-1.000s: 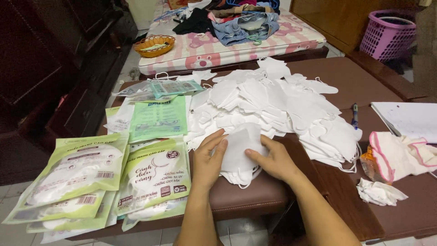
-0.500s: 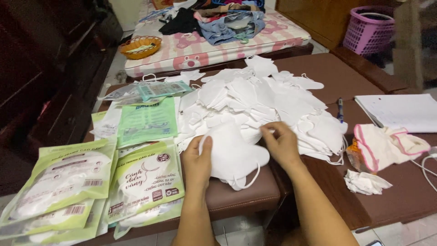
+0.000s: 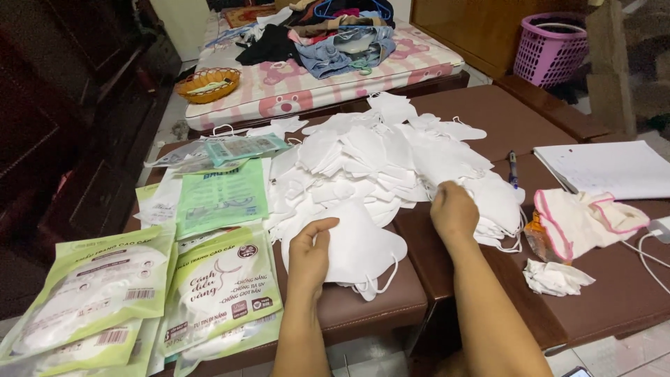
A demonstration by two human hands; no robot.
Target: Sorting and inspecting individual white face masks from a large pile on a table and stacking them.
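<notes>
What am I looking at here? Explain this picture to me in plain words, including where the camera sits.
The camera sits on a person's head, looking down at their own two bare hands; no machine is involved. The left hand lies flat on a small stack of white face masks at the near edge of a brown table. The right hand reaches into a big loose pile of masks behind it. To the left lie green mask packets. To the right are a pen, white paper sheets, a pink-edged cloth and a crumpled tissue.
</notes>
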